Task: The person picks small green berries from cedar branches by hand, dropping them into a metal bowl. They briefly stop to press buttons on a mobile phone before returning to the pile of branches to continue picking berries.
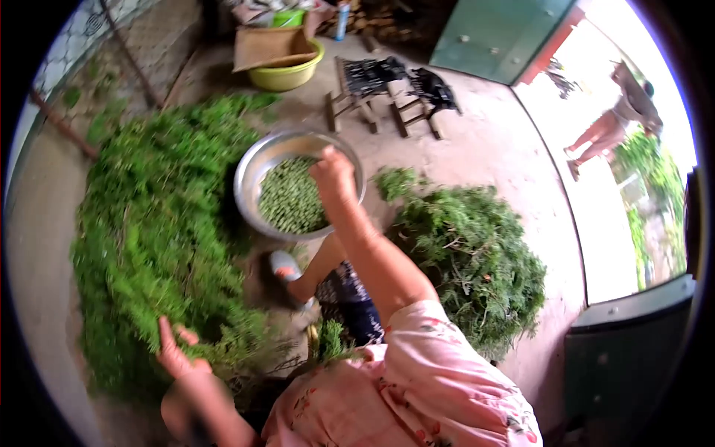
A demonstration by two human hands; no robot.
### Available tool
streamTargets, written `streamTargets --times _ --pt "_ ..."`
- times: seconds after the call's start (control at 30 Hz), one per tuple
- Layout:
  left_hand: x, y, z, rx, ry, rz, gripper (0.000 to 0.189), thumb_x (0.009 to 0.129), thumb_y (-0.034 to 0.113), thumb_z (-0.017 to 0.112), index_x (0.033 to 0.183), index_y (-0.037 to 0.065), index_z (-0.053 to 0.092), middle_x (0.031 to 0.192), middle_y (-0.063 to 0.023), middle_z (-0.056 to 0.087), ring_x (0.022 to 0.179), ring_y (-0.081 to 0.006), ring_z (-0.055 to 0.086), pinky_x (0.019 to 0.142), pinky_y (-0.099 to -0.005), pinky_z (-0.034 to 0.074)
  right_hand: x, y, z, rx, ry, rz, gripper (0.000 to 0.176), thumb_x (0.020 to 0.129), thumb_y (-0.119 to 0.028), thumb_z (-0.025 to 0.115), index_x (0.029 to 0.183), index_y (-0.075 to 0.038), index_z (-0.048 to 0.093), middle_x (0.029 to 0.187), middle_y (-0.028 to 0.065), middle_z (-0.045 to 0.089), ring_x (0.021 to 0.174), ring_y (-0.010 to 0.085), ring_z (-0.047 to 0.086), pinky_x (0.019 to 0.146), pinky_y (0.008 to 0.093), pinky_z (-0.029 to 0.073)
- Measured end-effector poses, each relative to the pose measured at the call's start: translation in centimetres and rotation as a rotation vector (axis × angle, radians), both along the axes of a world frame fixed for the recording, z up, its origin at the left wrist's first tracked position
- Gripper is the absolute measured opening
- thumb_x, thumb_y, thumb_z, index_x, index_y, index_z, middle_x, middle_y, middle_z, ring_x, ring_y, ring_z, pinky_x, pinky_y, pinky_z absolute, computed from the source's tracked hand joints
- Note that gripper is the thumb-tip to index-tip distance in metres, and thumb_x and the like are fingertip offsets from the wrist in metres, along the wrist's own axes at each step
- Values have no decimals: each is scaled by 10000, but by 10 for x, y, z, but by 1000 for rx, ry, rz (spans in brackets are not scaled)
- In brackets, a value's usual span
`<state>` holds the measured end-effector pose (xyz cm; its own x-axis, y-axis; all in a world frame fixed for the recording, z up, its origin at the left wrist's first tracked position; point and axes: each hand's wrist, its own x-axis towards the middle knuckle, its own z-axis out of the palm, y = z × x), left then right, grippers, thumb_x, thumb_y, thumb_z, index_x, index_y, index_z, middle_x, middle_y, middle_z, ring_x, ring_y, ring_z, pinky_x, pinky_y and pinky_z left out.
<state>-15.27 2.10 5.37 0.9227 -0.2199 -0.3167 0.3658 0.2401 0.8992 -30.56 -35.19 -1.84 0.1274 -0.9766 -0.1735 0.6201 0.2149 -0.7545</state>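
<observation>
A wide metal bowl (248, 195) stands on the floor, part-filled with small green cone-like pieces (289, 195). Over its right side is my right hand (333, 175), fingers curled closed; whatever they hold is hidden. Low on the left, my left hand (179, 354) has a finger stretched out and the thumb apart from it. Feathery green sprigs (216, 350) lie right beside those fingers, at the edge of a large spread of cut greenery (160, 223). A second heap of darker cut branches (477, 261) lies right of my right forearm.
Behind the bowl stands a yellow-green basin (287, 77) with cardboard (272, 51) on it. A low wooden stool (350, 93) with black plastic (433, 89) is further right. A person (622, 112) is outside the doorway, near a green door (499, 37). My slippered foot (284, 264) is below the bowl.
</observation>
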Motion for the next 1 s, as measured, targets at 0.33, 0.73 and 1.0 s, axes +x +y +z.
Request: streamTargets --times 0.33,0.73,1.0 --pt "34 -12 31 7 -194 310 421 849 265 595 1179 14 526 693 -24 475 606 -110 408 719 -268 380 -11 183 88 -515 467 1234 269 849 -237 582 771 20 571 649 64 591 612 193 607 559 332 483" --pt "40 -11 29 -419 -50 297 410 850 285 595 1131 19 463 636 -31 488 543 -118 426 561 -273 400 27 240 29 -1222 926 1022 497 737 -322 679 993 62 491 845 252 559 851 424 534 715 465 425" --pt "28 -19 39 -325 13 406 292 821 287 633 964 42 564 738 -50 524 548 -142 422 462 -254 391 55 267 24 -983 893 1168 397 781 -302 677 697 42 498 595 152 545 490 206 535 490 343 386"
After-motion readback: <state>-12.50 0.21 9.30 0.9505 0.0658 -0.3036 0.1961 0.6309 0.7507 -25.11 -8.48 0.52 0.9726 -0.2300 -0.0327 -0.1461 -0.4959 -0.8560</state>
